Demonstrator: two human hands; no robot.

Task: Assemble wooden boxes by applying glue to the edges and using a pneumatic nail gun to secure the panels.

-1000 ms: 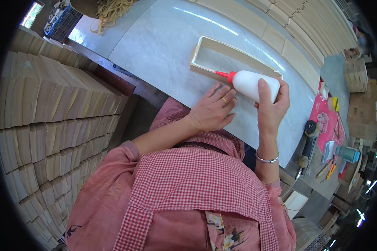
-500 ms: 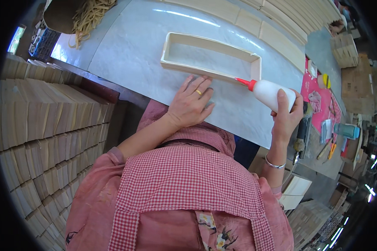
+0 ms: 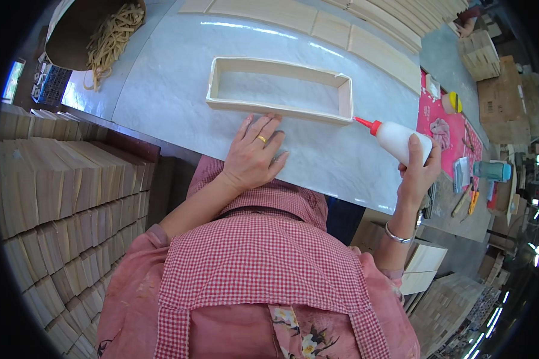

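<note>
A long, narrow wooden frame stands on the grey marbled tabletop, with a pale line along its upper edge. My left hand lies at the near side of the frame, fingers stretched out and a ring on one; its fingertips are at the near wall, and I cannot tell whether they press on it. In my right hand is a white squeeze bottle with a red nozzle, held tilted. The nozzle tip points left, at the frame's near right corner.
Flat wooden boards lie along the table's far side. A container spilling tan strips stands at the far left. Stacked wooden pieces fill the left side. Tools and a teal bottle lie right, beside a pink sheet.
The bottle's nozzle has moved along the near edge to the right, out to the frame's corner. The whole view has shifted a little; my left hand keeps its place beside the frame.
</note>
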